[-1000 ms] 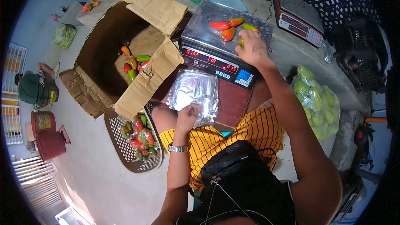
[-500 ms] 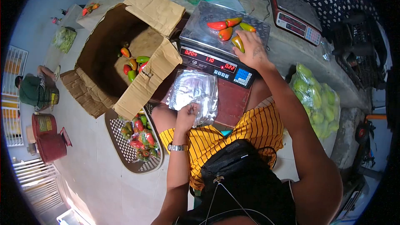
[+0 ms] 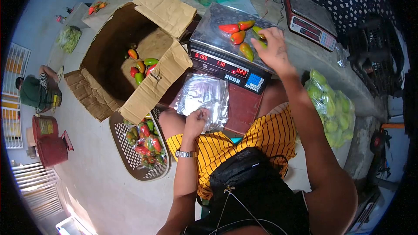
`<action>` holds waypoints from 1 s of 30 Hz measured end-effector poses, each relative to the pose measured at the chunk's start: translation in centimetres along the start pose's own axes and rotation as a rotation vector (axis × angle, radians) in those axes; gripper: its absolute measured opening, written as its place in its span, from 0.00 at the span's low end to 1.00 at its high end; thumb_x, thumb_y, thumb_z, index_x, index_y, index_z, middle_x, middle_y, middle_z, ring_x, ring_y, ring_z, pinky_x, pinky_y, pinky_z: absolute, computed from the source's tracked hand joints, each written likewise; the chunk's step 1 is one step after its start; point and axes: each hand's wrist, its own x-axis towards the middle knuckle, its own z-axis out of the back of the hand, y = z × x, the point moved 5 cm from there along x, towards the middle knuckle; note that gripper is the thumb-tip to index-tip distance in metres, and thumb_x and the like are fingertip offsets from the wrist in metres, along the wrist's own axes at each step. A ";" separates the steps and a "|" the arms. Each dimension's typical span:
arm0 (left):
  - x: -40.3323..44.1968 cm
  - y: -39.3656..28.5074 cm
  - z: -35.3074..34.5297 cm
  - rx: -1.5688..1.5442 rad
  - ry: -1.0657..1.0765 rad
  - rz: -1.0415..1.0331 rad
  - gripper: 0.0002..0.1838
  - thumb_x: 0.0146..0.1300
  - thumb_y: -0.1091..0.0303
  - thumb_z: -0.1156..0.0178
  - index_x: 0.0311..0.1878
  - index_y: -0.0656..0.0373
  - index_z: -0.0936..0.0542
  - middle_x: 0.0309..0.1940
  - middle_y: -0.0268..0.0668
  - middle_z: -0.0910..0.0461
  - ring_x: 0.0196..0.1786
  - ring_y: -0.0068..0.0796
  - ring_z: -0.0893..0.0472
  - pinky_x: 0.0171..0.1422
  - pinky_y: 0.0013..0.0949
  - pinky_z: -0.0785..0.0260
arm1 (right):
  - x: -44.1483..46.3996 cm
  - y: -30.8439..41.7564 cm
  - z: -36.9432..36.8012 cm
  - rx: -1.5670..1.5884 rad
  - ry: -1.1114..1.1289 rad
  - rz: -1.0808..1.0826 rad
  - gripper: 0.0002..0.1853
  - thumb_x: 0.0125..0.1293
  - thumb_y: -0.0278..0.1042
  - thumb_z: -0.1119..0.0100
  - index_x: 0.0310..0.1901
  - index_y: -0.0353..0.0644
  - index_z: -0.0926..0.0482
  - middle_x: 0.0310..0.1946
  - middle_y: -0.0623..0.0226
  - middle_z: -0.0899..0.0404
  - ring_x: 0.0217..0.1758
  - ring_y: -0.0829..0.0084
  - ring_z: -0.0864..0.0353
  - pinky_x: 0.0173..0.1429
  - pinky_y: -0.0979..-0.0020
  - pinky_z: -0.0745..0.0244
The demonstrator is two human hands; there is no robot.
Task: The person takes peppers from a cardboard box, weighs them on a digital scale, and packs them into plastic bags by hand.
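My left hand (image 3: 197, 122) is closed on the lower edge of a clear plastic bag (image 3: 202, 93), part of a flat stack on my lap. My right hand (image 3: 273, 51) hovers over the right side of a digital scale (image 3: 208, 32), thumb and fingers apart around a green pepper (image 3: 257, 33) that they partly cover. Beside the thumb lies a yellow-green pepper (image 3: 246, 52). Further left on the plate are a red pepper (image 3: 229, 28), an orange pepper (image 3: 238, 38) and a red-green pepper (image 3: 247, 25). The red display seems to read 0.195.
An open cardboard box (image 3: 102, 56) with several peppers stands left of the scale. Below it sits a perforated basket (image 3: 124, 156) of bagged peppers. A second scale (image 3: 311, 24) and a bag of green produce (image 3: 329, 109) are at right. A person (image 3: 37, 91) crouches far left.
My right hand has shifted slightly right, away from the yellow-green pepper, which now lies free on the plate, and onto the green one. The reading dropped from about 0.204. My left hand stays put.
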 end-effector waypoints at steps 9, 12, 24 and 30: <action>-0.3 -0.5 0.0 -0.031 -0.018 -0.027 0.08 0.69 0.75 0.41 0.46 0.64 0.15 0.30 0.31 0.18 0.36 0.18 0.23 0.44 0.28 0.28 | 2.8 4.1 -5.6 -0.347 0.223 -0.242 0.37 0.57 0.70 0.34 0.47 0.35 0.12 0.52 0.52 0.19 0.61 0.54 0.26 0.67 0.52 0.36; -0.5 -1.0 0.2 0.003 -0.021 -0.005 0.08 0.68 0.75 0.41 0.46 0.63 0.15 0.29 0.31 0.18 0.36 0.18 0.23 0.43 0.29 0.28 | 3.5 3.7 -5.7 -0.310 0.277 -0.343 0.39 0.59 0.70 0.37 0.48 0.34 0.12 0.53 0.49 0.17 0.63 0.53 0.23 0.70 0.52 0.36; -0.6 -2.5 0.2 0.009 -0.008 -0.028 0.11 0.64 0.79 0.42 0.47 0.64 0.14 0.32 0.33 0.16 0.38 0.19 0.21 0.46 0.27 0.27 | 0.9 0.1 -0.4 0.329 0.288 -0.618 0.35 0.63 0.67 0.44 0.41 0.33 0.13 0.44 0.49 0.12 0.43 0.49 0.12 0.53 0.59 0.20; -0.7 -3.1 -0.1 -0.001 0.008 -0.006 0.12 0.63 0.81 0.42 0.47 0.67 0.15 0.34 0.35 0.14 0.39 0.21 0.18 0.47 0.27 0.26 | 1.0 9.2 -4.9 1.267 0.269 -0.603 0.27 0.59 0.42 0.29 0.54 0.33 0.25 0.36 0.65 0.18 0.33 0.68 0.19 0.46 0.68 0.21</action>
